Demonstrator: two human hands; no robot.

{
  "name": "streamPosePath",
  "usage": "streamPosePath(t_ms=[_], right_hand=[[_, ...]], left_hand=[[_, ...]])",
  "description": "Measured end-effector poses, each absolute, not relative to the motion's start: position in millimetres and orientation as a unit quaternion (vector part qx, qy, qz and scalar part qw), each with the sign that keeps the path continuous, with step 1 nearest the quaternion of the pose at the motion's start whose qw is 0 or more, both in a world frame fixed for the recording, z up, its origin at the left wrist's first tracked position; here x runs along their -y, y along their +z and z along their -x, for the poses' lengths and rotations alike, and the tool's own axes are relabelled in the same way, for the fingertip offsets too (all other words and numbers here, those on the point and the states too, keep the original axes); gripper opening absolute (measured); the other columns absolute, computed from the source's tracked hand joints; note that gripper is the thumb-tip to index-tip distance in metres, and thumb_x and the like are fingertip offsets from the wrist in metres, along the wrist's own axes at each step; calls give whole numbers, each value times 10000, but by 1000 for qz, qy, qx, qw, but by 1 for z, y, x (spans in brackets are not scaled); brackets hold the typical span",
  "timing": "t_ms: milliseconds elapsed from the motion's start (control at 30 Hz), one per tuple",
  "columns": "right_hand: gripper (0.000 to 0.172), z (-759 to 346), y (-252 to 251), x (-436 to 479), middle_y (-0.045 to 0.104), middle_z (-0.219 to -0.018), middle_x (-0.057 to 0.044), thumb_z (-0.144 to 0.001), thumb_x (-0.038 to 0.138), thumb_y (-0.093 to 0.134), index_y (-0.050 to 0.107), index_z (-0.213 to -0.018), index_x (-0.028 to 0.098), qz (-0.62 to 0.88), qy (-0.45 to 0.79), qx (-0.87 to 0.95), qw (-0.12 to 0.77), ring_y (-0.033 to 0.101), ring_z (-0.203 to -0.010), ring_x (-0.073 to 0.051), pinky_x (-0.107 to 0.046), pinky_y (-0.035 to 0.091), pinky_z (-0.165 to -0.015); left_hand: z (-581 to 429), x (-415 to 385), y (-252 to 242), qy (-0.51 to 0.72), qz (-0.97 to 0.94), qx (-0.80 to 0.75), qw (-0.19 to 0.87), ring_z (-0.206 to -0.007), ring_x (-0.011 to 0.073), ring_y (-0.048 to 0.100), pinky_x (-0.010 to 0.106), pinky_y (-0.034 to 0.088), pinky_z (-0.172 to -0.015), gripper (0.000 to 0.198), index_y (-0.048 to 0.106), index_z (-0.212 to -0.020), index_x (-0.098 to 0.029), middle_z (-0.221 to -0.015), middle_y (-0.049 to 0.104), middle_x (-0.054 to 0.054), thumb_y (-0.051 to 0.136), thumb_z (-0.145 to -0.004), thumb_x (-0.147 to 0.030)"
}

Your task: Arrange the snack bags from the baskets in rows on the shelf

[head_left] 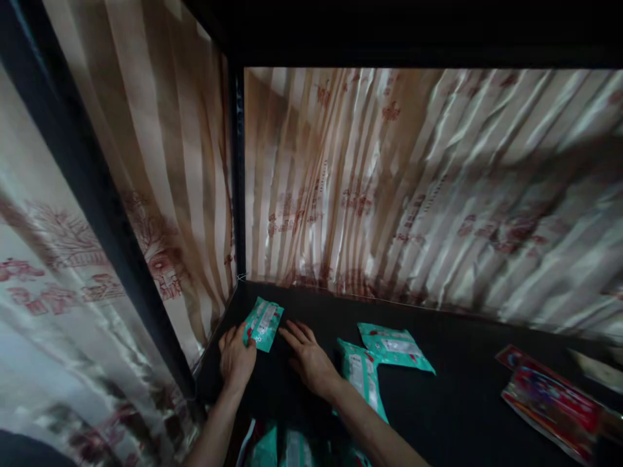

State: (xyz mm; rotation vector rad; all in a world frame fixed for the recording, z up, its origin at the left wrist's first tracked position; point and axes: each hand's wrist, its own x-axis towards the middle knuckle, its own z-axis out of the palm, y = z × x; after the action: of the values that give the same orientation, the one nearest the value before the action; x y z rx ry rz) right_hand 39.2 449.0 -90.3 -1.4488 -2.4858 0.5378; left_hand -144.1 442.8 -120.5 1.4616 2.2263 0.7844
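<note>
A teal snack-like packet point(264, 324) with a pale label lies on the black shelf, near its back left corner. My left hand point(237, 355) is at the packet's left edge, its fingers closed on that side and the thumb at the lower corner. To the right of the same packet, my right hand point(311, 360) is open, fingers stretched over the shelf and apart from the packet. Two more teal packets lie further right: one point(360, 373) partly behind my right forearm, and another point(396, 348) touching or overlapping its top.
The black shelf point(448, 402) has a dark post point(238, 175) at its back corner and another post point(111, 194) at left. Printed cloth point(341, 194) hangs behind and beside it. A red packet point(552, 405) lies at right. Several teal packets point(296, 447) sit at the bottom edge.
</note>
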Motion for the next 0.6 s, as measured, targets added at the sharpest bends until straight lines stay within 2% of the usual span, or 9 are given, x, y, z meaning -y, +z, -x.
streamPosePath(t_ms=[100, 200, 300, 400, 500, 600], right_hand=[[863, -28, -105, -470, 221, -1534, -70, -619, -17, 545, 342, -1413, 253, 477, 173, 857, 91, 94, -1418, -305, -493, 229, -1131], [838, -20, -119, -489, 211, -1535, -87, -657, 32, 581, 320, -1422, 256, 456, 161, 870, 98, 48, -1421, -314, -524, 191, -1135], [764, -15, -130, -501, 240, -1524, -98, -690, 44, 555, 364, -1404, 237, 433, 156, 881, 111, 74, -1421, -300, -525, 213, -1128], [682, -12, -136, -509, 318, -1494, -91, -693, -7, 482, 477, -1335, 225, 438, 160, 872, 152, 116, -1420, -275, -508, 249, -1122], [519, -10, -132, -516, 411, -1446, -69, -780, 65, 446, 558, -1258, 232, 433, 206, 838, 259, 237, -1393, -249, -479, 294, -1111], [329, -6, -119, -525, 620, -1227, -77, -881, 310, 447, 620, -1150, 232, 443, 305, 767, 350, 539, -1179, -248, -437, 418, -1017]], left_hand=[[142, -447, -126, 264, -525, -795, 152, -1289, 310, 364, 422, 304, -1026, 461, 559, -1251, -147, -1309, 534, 162, 456, -808, -221], [141, -453, -123, 264, -532, -791, 148, -1303, 334, 338, 473, 302, -1005, 458, 570, -1238, -253, -1279, 568, 108, 476, -792, -207], [140, -461, -114, 260, -544, -783, 151, -1216, 317, 446, 464, 291, -1012, 430, 600, -1199, -271, -1141, 630, 119, 477, -797, -179], [141, -473, -109, 275, -528, -777, 204, -1078, 284, 552, 414, 369, -957, 434, 590, -1214, -226, -1090, 620, 143, 483, -799, -158], [146, -485, -107, 409, -451, -731, 309, -1029, 239, 587, 341, 428, -908, 364, 620, -1156, -180, -1115, 612, 136, 501, -813, -212], [150, -490, -100, 570, -332, -602, 450, -959, 216, 623, 312, 486, -828, 357, 636, -1074, -148, -1081, 643, 121, 536, -807, -363]])
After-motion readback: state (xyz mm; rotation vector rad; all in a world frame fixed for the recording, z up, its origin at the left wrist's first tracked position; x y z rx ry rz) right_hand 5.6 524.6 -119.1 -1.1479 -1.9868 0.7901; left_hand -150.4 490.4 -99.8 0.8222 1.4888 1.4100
